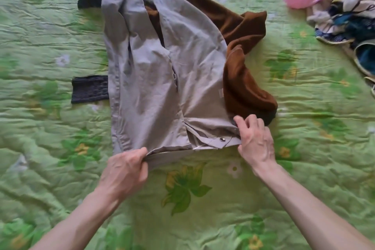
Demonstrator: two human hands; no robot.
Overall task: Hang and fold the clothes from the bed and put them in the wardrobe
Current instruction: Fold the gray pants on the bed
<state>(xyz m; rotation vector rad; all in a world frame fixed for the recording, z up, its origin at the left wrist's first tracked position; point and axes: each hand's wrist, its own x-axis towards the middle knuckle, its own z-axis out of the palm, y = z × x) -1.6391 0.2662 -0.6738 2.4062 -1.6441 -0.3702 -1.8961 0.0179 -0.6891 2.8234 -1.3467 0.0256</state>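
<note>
1. left hand [125,170], lower centre of the frame: i log it pinching the near waistband edge of the grey trousers [160,71], thumb on top, fingers curled under the cloth.
2. right hand [254,140], just right of centre: fingers curled over the other end of the same waistband, beside the metal snap button [222,139]; it grips the cloth there.
3. grey trousers: lying on the green floral bedspread [192,199], waist toward me, legs running up to the top of the frame; creased, not yet folded as far as i can see.
4. brown garment [243,50]: right of centre, bunched, partly under the trousers and touching the right hand's fingertips; it may catch when the trousers are lifted.
5. dark knit garment [89,89]: pokes out at the left from beneath the trousers, also at upper left; unsorted.
6. pile of clothes [334,0], upper right corner: pink, cream and dark blue pieces heaped together, well apart from the hands.
7. progress, my judgement: early; nothing shown folded or hung, no wardrobe in view, several garments left.
</note>
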